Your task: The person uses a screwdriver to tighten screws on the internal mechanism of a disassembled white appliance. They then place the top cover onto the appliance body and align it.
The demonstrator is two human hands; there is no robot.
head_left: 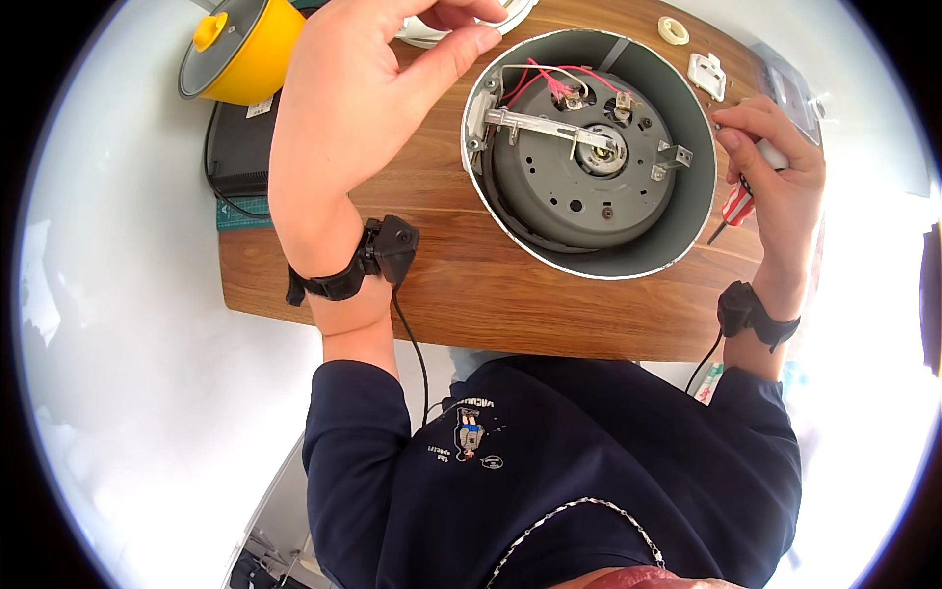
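Note:
A round appliance housing [699, 211] stands on the table with its inside exposed. It looks like an upturned rice cooker body. Inside sit a grey metal disc [549, 177], a pale metal lever [545, 125] and red wires [551, 86]. My left hand [368, 83] is raised left of the housing, thumb and fingers apart, nothing visible in it. Right of the rim, my right hand [785, 162] holds a screwdriver [738, 204] with a red-and-white handle, its shaft pointing down toward the table. Its thumb and forefinger pinch together; whether something tiny is between them, I cannot tell.
A yellow pot [250, 59] with a grey lid sits on a black box [240, 147] at the far left, beside a green mat [235, 214]. Behind the housing lie a cream ring [673, 30], a white plastic piece [706, 76], a clear tray [785, 88] and a white round part [422, 37].

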